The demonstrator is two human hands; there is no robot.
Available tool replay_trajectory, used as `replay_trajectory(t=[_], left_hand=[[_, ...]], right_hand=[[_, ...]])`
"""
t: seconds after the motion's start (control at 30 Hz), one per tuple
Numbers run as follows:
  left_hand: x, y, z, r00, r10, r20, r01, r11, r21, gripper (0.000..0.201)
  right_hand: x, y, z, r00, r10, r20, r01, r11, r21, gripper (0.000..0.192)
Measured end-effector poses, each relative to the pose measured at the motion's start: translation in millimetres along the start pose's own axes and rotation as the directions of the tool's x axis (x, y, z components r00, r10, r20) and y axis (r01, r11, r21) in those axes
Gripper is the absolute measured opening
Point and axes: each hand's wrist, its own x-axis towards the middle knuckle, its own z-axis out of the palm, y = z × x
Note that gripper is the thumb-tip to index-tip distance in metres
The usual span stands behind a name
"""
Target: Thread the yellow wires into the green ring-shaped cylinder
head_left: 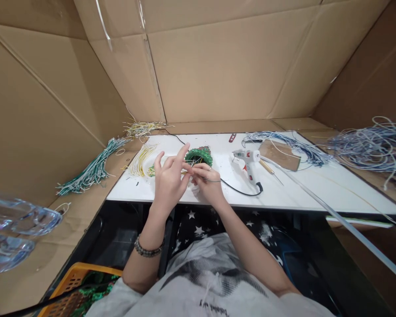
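A green, bushy, hollow piece with a dark opening (201,152) lies on the white table (171,193), and thin pale wires (194,162) cross its opening. Just before that opening my two hands meet. My left hand (170,178) pinches the wires between thumb and a finger, its index finger raised and other fingers spread. My right hand (208,182) is closed, fingertips pressed together on the wires beside the left fingertips. The exact wire ends are hidden by the fingers. A thin dark strand shows across the right hand.
Right of my hands lie a white glue gun (249,165), an awl (266,166), a brown board (280,155) and blue-white wires (293,145). Yellow-white wires (140,162) and green-white wires (95,169) lie left. A long clear glue stick (336,218) projects past the table edge. An orange basket (77,270) stands below.
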Motion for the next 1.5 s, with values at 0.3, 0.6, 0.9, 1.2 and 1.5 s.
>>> replay_trajectory(t=[0.3, 0.6, 0.9, 1.2, 1.5], left_hand=[[2.2, 1.6, -2.9, 0.938, -0.2, -0.283, 0.121, 0.954, -0.274, 0.07], [-1.5, -63.0, -16.9, 0.757, -0.472, -0.452, 0.341, 0.875, -0.343, 0.037], [-8.5, -64.3, -6.8, 0.84, -0.498, -0.213, 0.522, 0.85, 0.073, 0.008], [0.5, -47.8, -9.9, 0.972, -0.235, -0.015, 0.229, 0.958, -0.174, 0.009], [2.6, -36.9, -0.3, 0.933, -0.357, 0.034, 0.312, 0.759, -0.572, 0.007]], right_hand=[[2.4, -1.8, 2.9, 0.998, 0.023, -0.058, -0.02, 0.999, 0.041, 0.017], [1.0, -3.3, 5.2, 0.987, 0.102, -0.121, -0.082, 0.984, 0.16, 0.02], [2.9, -4.2, 3.5, 0.991, 0.113, -0.067, -0.102, 0.983, 0.153, 0.028], [2.8, -4.0, 4.0, 0.989, 0.128, -0.072, -0.113, 0.976, 0.185, 0.027], [3.2, -7.1, 3.1, 0.987, 0.149, -0.06, -0.137, 0.975, 0.174, 0.029]])
